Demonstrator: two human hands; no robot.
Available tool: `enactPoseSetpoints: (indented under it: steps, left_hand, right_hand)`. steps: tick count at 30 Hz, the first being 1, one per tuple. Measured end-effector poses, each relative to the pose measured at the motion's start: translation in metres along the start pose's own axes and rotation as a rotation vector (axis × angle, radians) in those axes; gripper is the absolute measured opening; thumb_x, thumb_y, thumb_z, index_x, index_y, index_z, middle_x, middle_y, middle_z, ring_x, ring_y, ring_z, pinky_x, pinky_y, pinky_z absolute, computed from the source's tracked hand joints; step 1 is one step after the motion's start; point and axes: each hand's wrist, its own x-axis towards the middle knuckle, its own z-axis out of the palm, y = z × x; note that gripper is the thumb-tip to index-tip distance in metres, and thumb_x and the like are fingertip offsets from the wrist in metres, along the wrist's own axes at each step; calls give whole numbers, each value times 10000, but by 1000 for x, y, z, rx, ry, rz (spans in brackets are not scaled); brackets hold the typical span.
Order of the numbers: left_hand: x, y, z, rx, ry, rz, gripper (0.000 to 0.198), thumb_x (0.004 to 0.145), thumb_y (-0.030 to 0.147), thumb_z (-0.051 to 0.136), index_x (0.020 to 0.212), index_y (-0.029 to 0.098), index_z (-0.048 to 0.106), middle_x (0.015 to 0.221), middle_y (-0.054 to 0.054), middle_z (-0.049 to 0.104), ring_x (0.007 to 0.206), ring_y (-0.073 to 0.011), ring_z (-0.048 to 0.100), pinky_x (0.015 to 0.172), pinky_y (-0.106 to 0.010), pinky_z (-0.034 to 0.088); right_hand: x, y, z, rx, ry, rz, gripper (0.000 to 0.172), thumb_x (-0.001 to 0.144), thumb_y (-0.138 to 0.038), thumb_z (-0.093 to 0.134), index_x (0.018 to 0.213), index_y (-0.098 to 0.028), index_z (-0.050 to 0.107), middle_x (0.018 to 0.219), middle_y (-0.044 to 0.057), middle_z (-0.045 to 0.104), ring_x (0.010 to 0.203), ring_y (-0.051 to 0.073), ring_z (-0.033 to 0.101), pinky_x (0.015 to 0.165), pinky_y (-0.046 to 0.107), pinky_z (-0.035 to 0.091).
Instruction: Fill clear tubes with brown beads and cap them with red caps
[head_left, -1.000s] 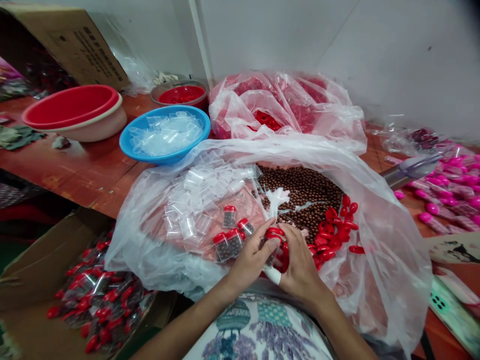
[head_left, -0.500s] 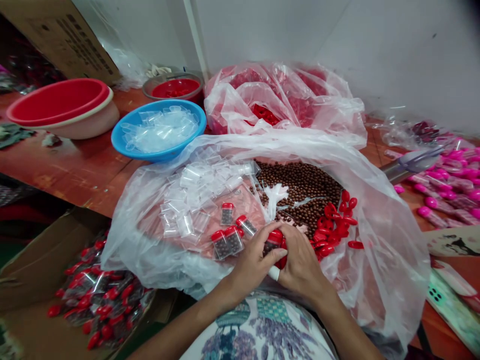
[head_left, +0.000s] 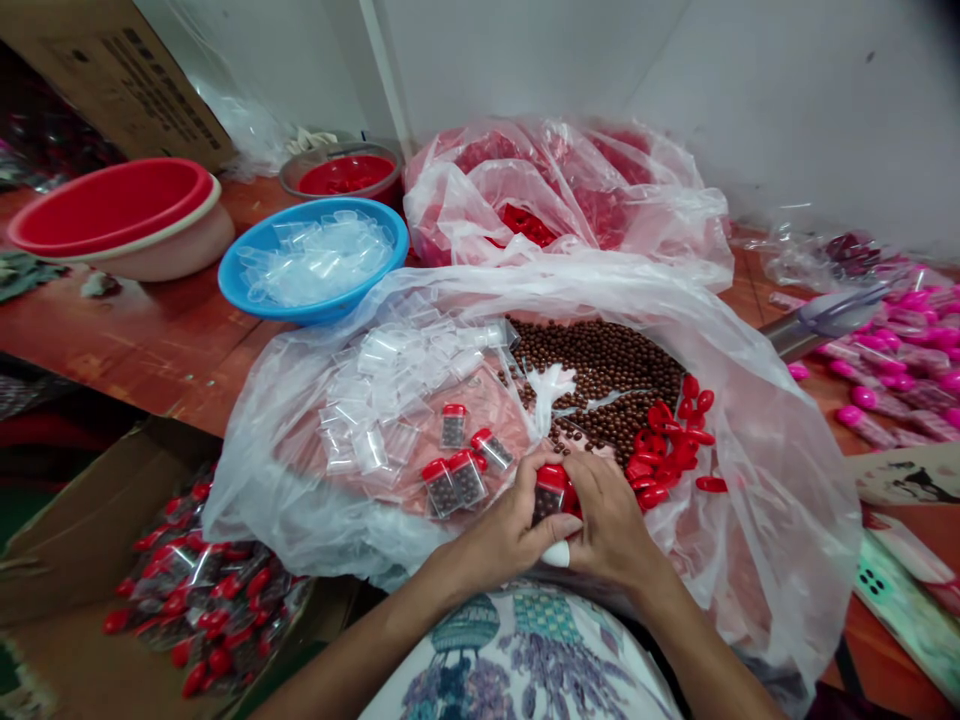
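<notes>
Currently, both hands meet at the lower centre of the frame, over the near edge of a large clear plastic bag [head_left: 757, 470] spread open on the wooden table [head_left: 150, 340]. The left hand [head_left: 504, 528] grasps a capped vial [head_left: 548, 492] between thumb and fingers. The vial is small and clear, holds dark contents and is closed with a red top. The right hand [head_left: 613, 520] closes on the same vial from the right side of the frame, fingers curled against the top end. A white wrap [head_left: 556, 553] covers 1 fingertip just below the vial; which hand it belongs to cannot be told. Just left of the hands, 4 filled vials [head_left: 459, 470] lie on the bag. Further up and left lies a heap of empty clear vials [head_left: 390, 380]. Above the hands, at frame centre, lies a bed of brown beads [head_left: 600, 365], with loose red caps [head_left: 671, 450] just right of the hands. A blue bowl [head_left: 234, 292] holding more clear vials stands in the upper left, beside a red basin [head_left: 112, 200]. A second bag of red parts [head_left: 555, 200] sits at upper centre. A cardboard box [head_left: 67, 560] in the lower left holds bagged filled vials. Pink-capped tubes [head_left: 900, 365] lie at the right edge.
</notes>
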Motion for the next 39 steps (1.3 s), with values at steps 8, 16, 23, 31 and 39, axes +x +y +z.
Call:
enactPoseSetpoints:
  steps: [8, 16, 23, 31, 39]
  left_hand:
    - [-4, -15, 17, 2, 160, 17, 339, 867, 368, 469, 1144, 185, 400, 917, -38, 585, 783, -162, 548, 731, -284, 410]
    - [-4, -17, 17, -126, 280, -41, 359, 910, 453, 317, 1089, 199, 497, 912, -55, 598, 845, -181, 556, 775, -301, 426]
    - [-7, -33, 22, -420, 331, -127, 591, 835, 636, 283, 1217, 219, 453, 940, -85, 618, 830, -212, 576, 717, -322, 464]
    - [-5, -33, 24, -245, 456, -20, 412, 900, 488, 325, 1017, 186, 580, 969, -63, 615, 847, -172, 557, 840, -313, 430]
    - [-6, -45, 22, -326, 511, 80, 493, 889, 516, 328, 1158, 170, 554, 1134, -106, 606, 1082, -237, 535, 958, -382, 394]
  right_hand:
    - [-3, -6, 7, -65, 25, -30, 309, 652, -416, 547, 848, -182, 495, 744, 44, 492, 695, 219, 458, 630, 337, 357]
    - [-4, -10, 11, -81, -35, 47, 384, 666, -419, 570, 940, -155, 521, 806, 76, 538, 764, 246, 499, 682, 369, 385]
    - [1, -17, 9, 3, -41, 85, 563, 629, -319, 608, 1144, -145, 464, 988, 115, 556, 890, 268, 522, 763, 387, 425]
    - [-3, -15, 21, 17, 26, 33, 426, 649, -333, 606, 1025, -162, 502, 887, 94, 557, 824, 256, 535, 730, 381, 454]
    - [-1, -21, 16, 140, -69, 116, 701, 666, -260, 609, 1299, -157, 326, 1237, 147, 490, 1145, 290, 471, 930, 447, 430]
